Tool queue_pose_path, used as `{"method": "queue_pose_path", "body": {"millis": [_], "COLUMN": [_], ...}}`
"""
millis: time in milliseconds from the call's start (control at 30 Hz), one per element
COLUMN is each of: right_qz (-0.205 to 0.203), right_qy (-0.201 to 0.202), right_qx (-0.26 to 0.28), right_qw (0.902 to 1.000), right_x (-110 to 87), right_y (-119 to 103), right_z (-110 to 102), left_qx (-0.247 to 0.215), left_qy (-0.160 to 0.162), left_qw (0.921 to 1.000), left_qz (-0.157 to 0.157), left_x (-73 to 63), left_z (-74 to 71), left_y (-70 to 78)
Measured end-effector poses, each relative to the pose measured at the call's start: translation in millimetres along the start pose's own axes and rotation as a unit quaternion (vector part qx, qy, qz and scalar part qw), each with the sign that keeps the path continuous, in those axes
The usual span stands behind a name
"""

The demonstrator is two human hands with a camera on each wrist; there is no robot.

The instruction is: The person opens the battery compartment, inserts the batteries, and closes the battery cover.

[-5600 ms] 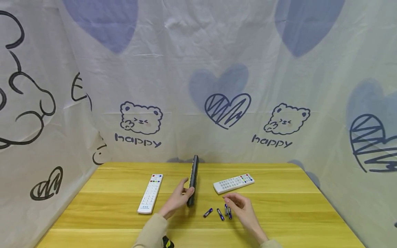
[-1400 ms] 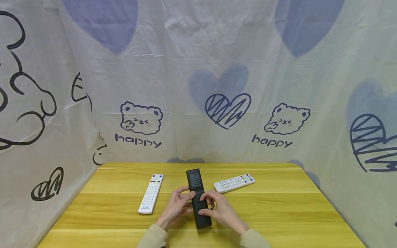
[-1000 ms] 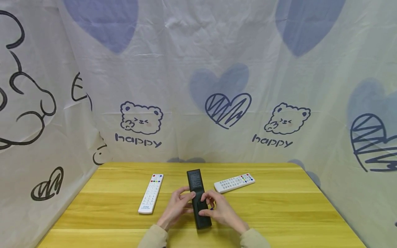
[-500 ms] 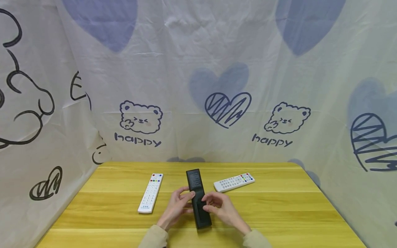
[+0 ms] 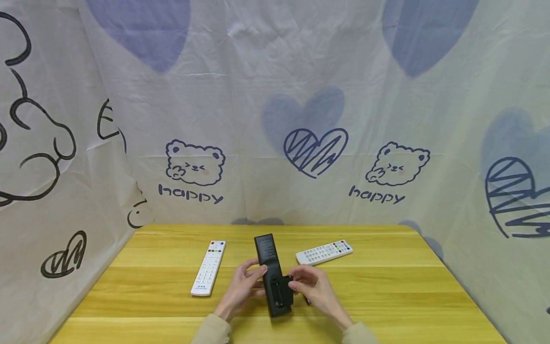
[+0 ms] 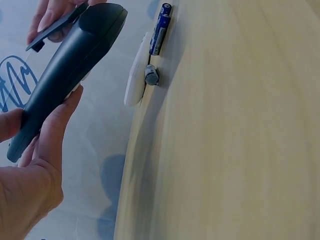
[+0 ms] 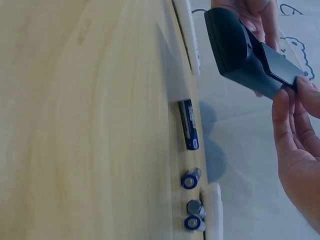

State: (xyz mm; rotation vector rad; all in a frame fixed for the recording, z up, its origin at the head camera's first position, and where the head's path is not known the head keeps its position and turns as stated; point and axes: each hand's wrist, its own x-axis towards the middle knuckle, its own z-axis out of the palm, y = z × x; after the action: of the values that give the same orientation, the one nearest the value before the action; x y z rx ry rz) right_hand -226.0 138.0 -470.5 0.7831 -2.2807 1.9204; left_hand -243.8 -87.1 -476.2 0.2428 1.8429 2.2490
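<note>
Black remote [image 5: 272,271] is printed-side up, battery bay [image 5: 278,292] exposed; left hand [image 5: 240,286] grips its left edge, right hand [image 5: 317,289] pinches the black cover [image 5: 286,289] at its right.

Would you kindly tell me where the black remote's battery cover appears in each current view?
Head: the battery cover is low, just right of centre.
Left wrist: the battery cover is near the top left corner.
Right wrist: the battery cover is at upper right.
Shared landmark: the black remote, beside it in all three.
</note>
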Motion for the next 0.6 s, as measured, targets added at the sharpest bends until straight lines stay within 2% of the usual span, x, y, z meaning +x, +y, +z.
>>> {"method": "queue_pose_path", "body": {"millis": [300,600], "right_qz": [0.001,0.075], "right_qy": [0.007,0.027], "right_qx": [-0.011,-0.027], "right_qw": [0.9999,0.9964], "right_x": [-7.1,-13.1], "right_y": [3.9,3.9], "right_z": [-14.6,-32.4], "left_qx": [-0.005,-0.014], "left_qy": [-0.006,0.001], "left_qw": [1.0,0.9999], "left_qz": [0.001,-0.006], "left_x": [-1.8,-3.6], "left_z": [-4.3,-7.4], "left_y": [-1.1,0.8]}}
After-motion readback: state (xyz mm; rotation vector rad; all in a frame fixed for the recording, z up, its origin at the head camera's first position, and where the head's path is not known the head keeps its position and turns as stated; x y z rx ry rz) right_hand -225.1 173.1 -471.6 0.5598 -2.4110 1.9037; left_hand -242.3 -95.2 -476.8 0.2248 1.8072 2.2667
